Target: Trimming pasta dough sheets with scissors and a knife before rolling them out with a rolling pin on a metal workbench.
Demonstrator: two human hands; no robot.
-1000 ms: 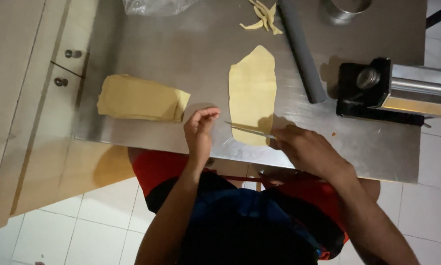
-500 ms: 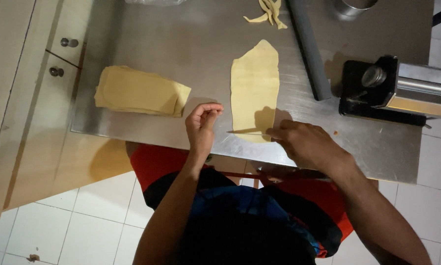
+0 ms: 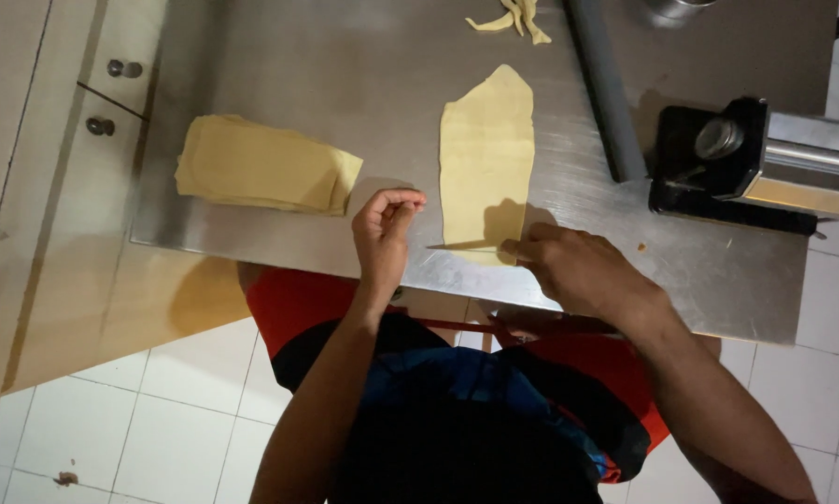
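The person wears a red apron over dark blue clothing, with arms bare.

Right hand [image 3: 578, 271] cutting dough sheet [image 3: 487, 154] with knife [image 3: 466, 245]; left hand [image 3: 385, 229] curled beside.

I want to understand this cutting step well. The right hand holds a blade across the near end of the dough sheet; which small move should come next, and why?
Probably draw the knife the rest of the way across the dough sheet. The right hand holds it flat over the sheet's near end, with only a thin strip below it. The left hand hovers just left of the sheet, apart from it, and could steady it.
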